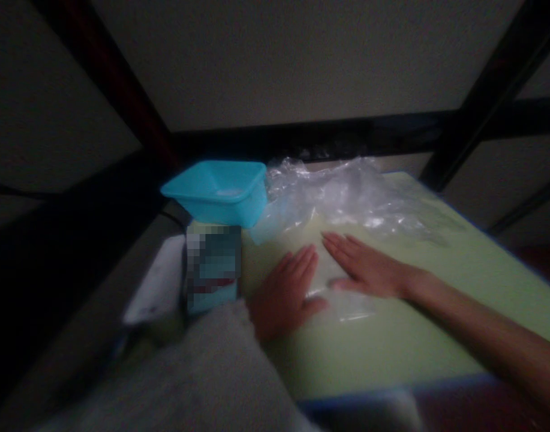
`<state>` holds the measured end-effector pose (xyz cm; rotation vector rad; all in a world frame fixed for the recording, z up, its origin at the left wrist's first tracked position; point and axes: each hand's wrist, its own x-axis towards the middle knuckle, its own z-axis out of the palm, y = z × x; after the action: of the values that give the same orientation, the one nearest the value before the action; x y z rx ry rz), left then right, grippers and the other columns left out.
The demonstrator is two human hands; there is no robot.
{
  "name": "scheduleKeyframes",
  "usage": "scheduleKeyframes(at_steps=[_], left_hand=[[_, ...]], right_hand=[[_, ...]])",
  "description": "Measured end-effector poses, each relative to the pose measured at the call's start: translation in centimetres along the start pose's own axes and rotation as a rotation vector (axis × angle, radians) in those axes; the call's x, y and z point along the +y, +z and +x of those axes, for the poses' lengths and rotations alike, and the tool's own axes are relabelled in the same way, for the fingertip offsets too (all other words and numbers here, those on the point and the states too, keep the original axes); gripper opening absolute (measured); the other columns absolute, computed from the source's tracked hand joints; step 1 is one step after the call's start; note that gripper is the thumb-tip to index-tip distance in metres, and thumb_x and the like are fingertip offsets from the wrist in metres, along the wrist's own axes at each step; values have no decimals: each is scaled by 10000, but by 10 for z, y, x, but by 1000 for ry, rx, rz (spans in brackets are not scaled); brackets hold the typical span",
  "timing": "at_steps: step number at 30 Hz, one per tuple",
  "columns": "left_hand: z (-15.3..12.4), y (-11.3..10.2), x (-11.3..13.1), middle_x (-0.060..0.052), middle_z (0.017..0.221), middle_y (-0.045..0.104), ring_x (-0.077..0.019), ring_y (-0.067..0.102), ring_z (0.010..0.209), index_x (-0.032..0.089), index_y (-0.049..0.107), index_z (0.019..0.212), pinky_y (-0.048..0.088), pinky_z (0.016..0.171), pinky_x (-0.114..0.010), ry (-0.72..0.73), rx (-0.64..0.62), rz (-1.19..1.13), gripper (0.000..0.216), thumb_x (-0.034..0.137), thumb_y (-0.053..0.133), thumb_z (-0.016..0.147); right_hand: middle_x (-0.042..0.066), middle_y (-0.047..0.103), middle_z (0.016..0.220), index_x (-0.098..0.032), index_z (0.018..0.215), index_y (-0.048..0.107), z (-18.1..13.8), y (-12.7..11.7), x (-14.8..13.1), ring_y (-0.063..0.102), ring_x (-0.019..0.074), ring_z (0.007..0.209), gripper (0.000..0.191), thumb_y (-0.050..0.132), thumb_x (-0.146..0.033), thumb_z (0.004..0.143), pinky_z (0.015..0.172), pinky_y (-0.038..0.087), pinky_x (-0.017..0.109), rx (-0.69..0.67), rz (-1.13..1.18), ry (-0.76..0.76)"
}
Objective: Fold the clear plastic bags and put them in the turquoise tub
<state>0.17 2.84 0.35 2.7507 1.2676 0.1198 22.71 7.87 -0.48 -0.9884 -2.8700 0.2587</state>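
Note:
My left hand (286,294) lies flat on the pale green table (436,312), fingers stretched out and together, in a grey sleeve. My right hand (364,267) also lies flat, fingers extended toward the left, its forearm bare. Both hands rest on a small clear plastic bag (346,303) spread flat on the table between and under them. Neither hand grips anything.
A heap of crumpled clear plastic bags (342,195) lies behind the hands. A blue plastic tub (221,192) stands at the back left, above a box (212,270) with a blurred face. Dark frame bars (490,90) run around the table. The scene is dim.

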Motion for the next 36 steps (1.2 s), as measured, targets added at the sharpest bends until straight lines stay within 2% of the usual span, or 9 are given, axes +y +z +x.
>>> scheduleKeyframes(at_steps=[4,12,15,17,19,22,25,30,36], left_hand=[[-1,-1,0,-211,1523,222,-298,166,1426,31,291,1409,193,1144,-470,2,-7,15,756,578,396,897],[-2,-1,0,-207,1528,210,-300,150,1430,45,281,1417,187,1139,-495,-7,-31,32,794,601,429,872],[-4,-4,-2,-193,1526,227,-295,163,1428,60,282,1420,197,1137,-501,-12,-2,31,766,585,423,881],[-6,-7,-3,-188,1503,293,-287,237,1407,72,291,1416,232,1127,-499,-37,74,6,691,531,394,911],[-7,-11,-4,-171,1429,431,-271,398,1326,102,339,1393,318,1088,-485,-96,195,-48,562,442,350,945],[-10,-14,-3,-110,1193,649,-229,607,1096,146,468,1297,461,967,-421,-181,380,-167,409,321,325,956],[-11,-16,-1,-71,991,725,-205,672,932,150,559,1190,521,861,-369,-168,477,-225,345,263,356,934],[-11,-15,3,-54,858,732,-196,680,838,150,616,1089,536,810,-346,-33,445,-174,302,209,375,917],[-11,-13,3,-73,877,722,-211,669,862,123,610,1087,522,862,-380,49,391,-78,273,160,404,912]], right_hand=[[194,98,1533,-71,1492,120,0,0,4,94,283,1424,910,312,-702,864,1160,102,474,-5,30,-13],[191,99,1537,-67,1492,117,-1,-1,1,87,284,1427,933,326,-713,852,1164,83,464,0,45,3],[201,102,1536,-42,1485,130,-1,-7,-2,88,286,1427,945,333,-713,850,1162,88,465,17,37,-14],[204,102,1536,-39,1483,130,-2,-10,-7,87,292,1427,956,336,-719,844,1158,94,478,37,26,-31],[205,101,1536,-47,1486,118,-3,-10,-11,89,300,1425,972,340,-731,833,1154,99,494,57,12,-41],[206,109,1536,-67,1494,82,-4,-6,-17,98,307,1423,995,353,-744,817,1151,102,504,75,0,-47],[205,129,1534,-74,1496,74,-4,-1,-18,110,306,1422,990,365,-736,819,1155,102,496,71,1,-40],[221,113,1527,-21,1480,135,-5,-2,-18,105,313,1421,1010,349,-750,813,1158,109,487,6,25,-23],[210,101,1531,-30,1480,136,-5,-4,-18,104,310,1422,1008,346,-754,811,1157,102,495,-14,31,-35]])
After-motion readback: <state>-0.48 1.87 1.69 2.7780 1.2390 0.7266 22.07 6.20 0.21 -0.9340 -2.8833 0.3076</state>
